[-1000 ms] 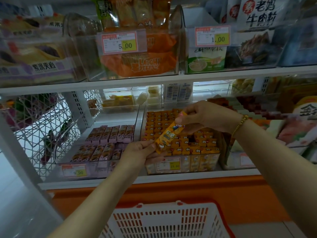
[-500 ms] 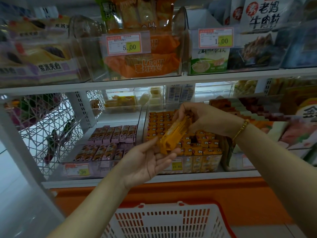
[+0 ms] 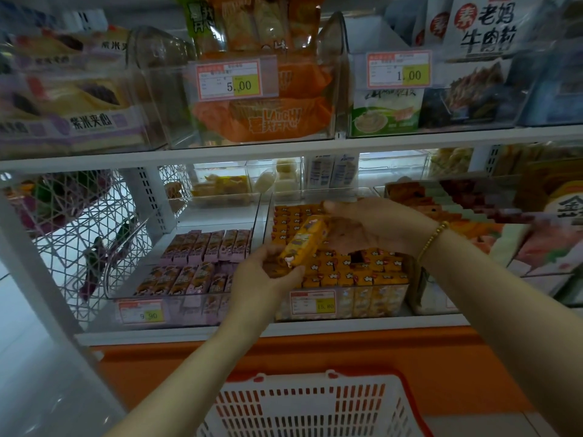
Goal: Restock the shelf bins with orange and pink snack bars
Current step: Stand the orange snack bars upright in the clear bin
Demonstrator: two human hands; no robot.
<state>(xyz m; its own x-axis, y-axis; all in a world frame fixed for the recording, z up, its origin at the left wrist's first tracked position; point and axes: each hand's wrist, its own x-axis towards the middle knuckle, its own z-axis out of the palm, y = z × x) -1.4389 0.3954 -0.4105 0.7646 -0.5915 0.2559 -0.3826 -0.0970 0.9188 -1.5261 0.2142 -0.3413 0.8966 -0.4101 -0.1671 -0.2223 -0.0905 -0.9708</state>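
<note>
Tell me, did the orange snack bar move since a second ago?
No, hardly. The orange snack bar still slants over the left front of the orange bin, above its price tag, with the left hand gripping its lower end.

**Free room and obstacles at the lower shelf.**
The orange bin [image 3: 347,310] is packed with upright bars, save one dark gap [image 3: 356,257] near its front middle. The left grip [image 3: 268,279], right grip [image 3: 372,228] and the bar [image 3: 304,241] between them hang over it, partly blocking the way down. The pink bin [image 3: 217,220] has bare floor behind its back row. A clear divider [image 3: 261,222] parts the bins, the upper shelf [image 3: 284,154] caps reach from above, and a basket [image 3: 315,381] stands below in front.
</note>
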